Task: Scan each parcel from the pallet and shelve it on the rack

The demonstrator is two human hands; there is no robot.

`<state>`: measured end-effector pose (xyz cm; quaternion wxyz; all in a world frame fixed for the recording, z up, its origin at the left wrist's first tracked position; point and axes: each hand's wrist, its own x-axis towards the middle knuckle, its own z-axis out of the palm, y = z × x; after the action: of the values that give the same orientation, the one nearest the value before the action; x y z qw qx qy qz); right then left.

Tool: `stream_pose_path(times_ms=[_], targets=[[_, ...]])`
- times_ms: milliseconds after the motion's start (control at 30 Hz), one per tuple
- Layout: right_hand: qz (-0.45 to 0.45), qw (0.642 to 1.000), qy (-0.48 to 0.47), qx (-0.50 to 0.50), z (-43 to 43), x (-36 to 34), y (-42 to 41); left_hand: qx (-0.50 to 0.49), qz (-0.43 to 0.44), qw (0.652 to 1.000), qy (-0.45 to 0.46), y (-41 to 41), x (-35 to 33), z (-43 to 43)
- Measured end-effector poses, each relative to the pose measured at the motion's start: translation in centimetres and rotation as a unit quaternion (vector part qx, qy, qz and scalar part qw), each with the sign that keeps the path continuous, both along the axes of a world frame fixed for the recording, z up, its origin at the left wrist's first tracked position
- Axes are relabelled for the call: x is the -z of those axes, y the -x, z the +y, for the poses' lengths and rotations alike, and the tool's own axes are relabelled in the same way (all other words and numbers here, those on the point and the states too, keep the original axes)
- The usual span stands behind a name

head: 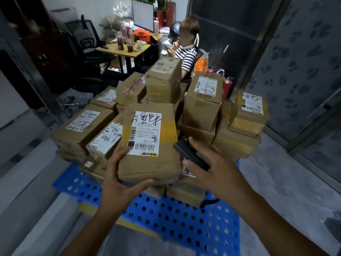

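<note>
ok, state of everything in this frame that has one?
parcel: held, label up, taped shut
scanner: held beside the parcel's right edge
left grip: holds the parcel's near edge
right grip: holds the scanner
pallet: loaded with stacked boxes

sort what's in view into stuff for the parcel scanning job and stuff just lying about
Job: held parcel in left hand, scanner in right hand, stacked parcels, blue pallet.
Lying about: desk, office chair, monitor.
</note>
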<state>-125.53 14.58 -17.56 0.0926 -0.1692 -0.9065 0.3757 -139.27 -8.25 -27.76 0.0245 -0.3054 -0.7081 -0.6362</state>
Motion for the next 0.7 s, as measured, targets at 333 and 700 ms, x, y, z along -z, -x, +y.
stream_pose_path(times_ms=[333, 700], targets=[[0.004, 0.982, 0.051, -0.182, -1.1, -2.2, 0.1, -0.184, -0.025, 0.982, -0.020, -5.0, -1.3, -4.4], [-0.038, 0.897, -0.230, -0.376, -13.5, -7.0, 4.3, -0.331, 0.256, 0.884, 0.207, -6.3, -4.8, -21.5]])
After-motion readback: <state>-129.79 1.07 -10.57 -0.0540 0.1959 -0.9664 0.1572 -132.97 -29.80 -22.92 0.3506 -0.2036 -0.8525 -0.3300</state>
